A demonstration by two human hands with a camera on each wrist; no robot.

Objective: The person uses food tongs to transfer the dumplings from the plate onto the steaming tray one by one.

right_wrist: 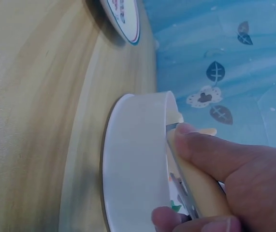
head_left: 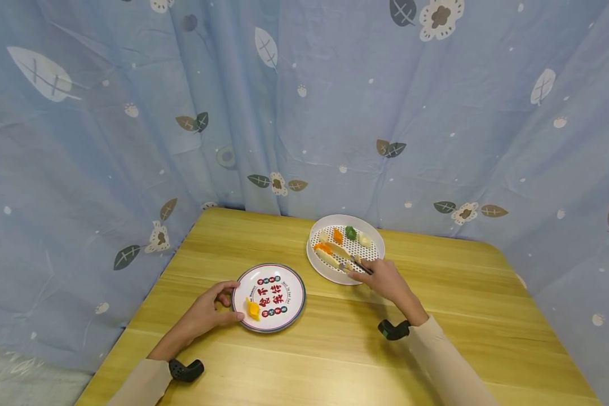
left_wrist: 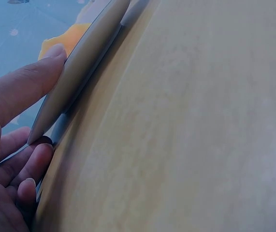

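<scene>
My left hand [head_left: 208,310] holds a white plate [head_left: 291,287] with red characters by its left rim. In the left wrist view the thumb [left_wrist: 36,79] lies along the rim and the fingers curl beside and below it. A yellow dumpling-like piece [head_left: 252,309] sits on the plate. With my right hand [head_left: 385,279] I grip a pair of tongs [head_left: 327,258] with pale, broad ends and metal parts. Their ends reach into a white round steamer basket [head_left: 373,225]. An orange piece [head_left: 322,247] lies at the tong tips; whether it is pinched I cannot tell.
Inside the basket, on its perforated floor, are another orange piece [head_left: 338,235], a green one [head_left: 351,232] and cream ones [head_left: 364,241]. All stands on a wooden table [head_left: 345,349]. A blue patterned curtain [head_left: 330,113] hangs close behind the basket.
</scene>
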